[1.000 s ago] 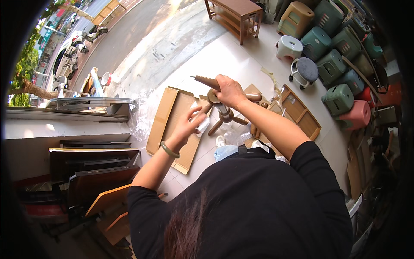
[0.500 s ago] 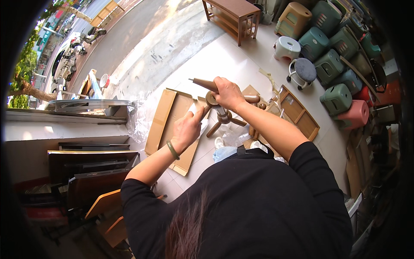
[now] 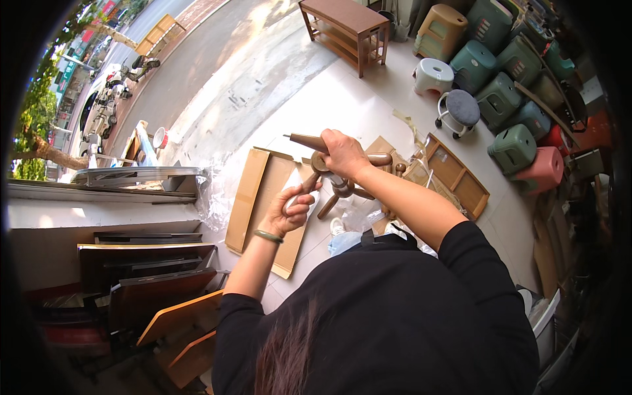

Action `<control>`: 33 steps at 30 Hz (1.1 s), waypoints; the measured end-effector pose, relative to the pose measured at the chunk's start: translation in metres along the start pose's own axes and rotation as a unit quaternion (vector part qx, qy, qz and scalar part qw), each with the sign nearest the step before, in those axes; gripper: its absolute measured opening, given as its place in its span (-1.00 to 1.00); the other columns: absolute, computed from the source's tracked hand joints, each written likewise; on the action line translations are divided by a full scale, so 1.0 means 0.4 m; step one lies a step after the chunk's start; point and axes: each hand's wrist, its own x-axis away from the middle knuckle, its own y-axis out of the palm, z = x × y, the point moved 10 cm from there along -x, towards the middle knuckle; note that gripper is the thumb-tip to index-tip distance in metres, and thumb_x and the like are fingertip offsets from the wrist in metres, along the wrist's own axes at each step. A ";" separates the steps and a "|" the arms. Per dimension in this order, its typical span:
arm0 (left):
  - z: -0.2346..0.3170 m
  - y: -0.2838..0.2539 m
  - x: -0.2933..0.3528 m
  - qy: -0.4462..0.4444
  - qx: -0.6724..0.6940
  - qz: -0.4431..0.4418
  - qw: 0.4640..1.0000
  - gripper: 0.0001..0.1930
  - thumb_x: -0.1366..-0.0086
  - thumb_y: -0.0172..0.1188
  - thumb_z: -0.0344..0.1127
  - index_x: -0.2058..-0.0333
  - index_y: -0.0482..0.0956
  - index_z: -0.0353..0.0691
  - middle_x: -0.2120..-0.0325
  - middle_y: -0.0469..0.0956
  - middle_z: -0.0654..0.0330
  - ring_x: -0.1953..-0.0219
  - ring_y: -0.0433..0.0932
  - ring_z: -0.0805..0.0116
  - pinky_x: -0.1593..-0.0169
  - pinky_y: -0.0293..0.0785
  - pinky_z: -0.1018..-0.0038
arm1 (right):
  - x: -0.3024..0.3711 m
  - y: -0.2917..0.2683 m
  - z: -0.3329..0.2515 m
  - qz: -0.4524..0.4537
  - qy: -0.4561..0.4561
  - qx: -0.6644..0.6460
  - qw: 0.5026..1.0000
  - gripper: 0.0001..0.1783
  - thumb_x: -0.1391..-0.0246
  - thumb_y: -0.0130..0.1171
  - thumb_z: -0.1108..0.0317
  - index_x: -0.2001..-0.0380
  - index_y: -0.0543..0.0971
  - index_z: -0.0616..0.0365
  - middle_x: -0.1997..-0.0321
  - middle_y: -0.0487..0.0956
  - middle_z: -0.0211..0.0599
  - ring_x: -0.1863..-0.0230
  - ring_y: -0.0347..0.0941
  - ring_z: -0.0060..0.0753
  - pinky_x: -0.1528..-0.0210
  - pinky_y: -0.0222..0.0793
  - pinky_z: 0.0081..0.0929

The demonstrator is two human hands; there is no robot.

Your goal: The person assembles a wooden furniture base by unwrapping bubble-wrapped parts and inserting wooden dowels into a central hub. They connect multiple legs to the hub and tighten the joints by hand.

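Note:
A brown wooden stand (image 3: 344, 187) rises in front of me, with a round top and several thick pegs or legs sticking out from its post. My right hand (image 3: 345, 155) is closed around a tapered wooden rod (image 3: 308, 141) just above the stand's top. A thin metal tip points left from the rod's narrow end. Lower and to the left, my left hand (image 3: 289, 209), with a green bangle on its wrist, has its fingers curled around a wooden peg (image 3: 309, 184) at the stand's top. The peg's lower end is hidden in the fingers.
Flattened cardboard (image 3: 247, 197) lies on the tiles left of the stand. A wooden framed panel (image 3: 454, 172) and plastic wrap lie to its right. Stacked plastic stools (image 3: 513, 148) and a wheeled stool (image 3: 459, 110) fill the right side. Boards (image 3: 158, 260) lean at the left.
My left hand has turned so its curled fingers now show. The left forearm has swung to the right. The right hand still holds the rod; the whole view has shifted a little.

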 end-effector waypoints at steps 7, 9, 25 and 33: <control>0.089 0.199 0.093 0.275 -0.914 0.268 0.133 -0.49 -0.06 0.27 -0.31 -0.06 0.46 -0.08 0.55 0.42 0.09 0.56 0.43 0.02 0.42 0.41 0.21 | 0.003 -0.002 -0.011 -0.001 -0.008 0.001 1.000 -0.78 0.09 0.17 0.46 0.33 0.41 0.20 0.26 0.53 0.00 0.19 0.51 0.10 0.12 0.46 -0.11; 0.078 0.243 0.129 0.372 -0.889 0.225 0.144 -0.54 -0.11 0.26 -0.29 -0.04 0.49 -0.09 0.54 0.40 0.09 0.48 0.48 0.07 0.37 0.42 0.25 | 0.001 -0.006 -0.013 0.003 -0.012 0.003 1.000 -0.78 0.09 0.17 0.46 0.33 0.41 0.20 0.26 0.53 0.00 0.19 0.51 0.10 0.12 0.46 -0.12; 0.108 0.011 0.136 0.209 -0.626 0.304 0.688 -0.66 -0.22 0.25 -0.19 0.13 0.42 -0.25 0.54 0.32 0.28 0.55 0.29 0.43 0.49 0.27 0.47 | -0.001 0.000 -0.008 0.003 -0.011 0.016 1.000 -0.76 0.10 0.20 0.44 0.32 0.40 0.19 0.27 0.52 -0.02 0.20 0.52 0.09 0.13 0.47 -0.13; -0.003 -0.048 0.082 0.056 0.112 0.105 0.987 -0.39 -0.32 0.13 0.00 -0.15 0.26 -0.33 0.19 0.47 -0.02 0.42 0.50 0.28 0.18 0.63 0.38 | 0.002 0.002 -0.010 -0.002 -0.011 0.014 1.000 -0.75 0.10 0.21 0.44 0.33 0.40 0.19 0.27 0.52 -0.03 0.20 0.52 0.07 0.12 0.46 -0.14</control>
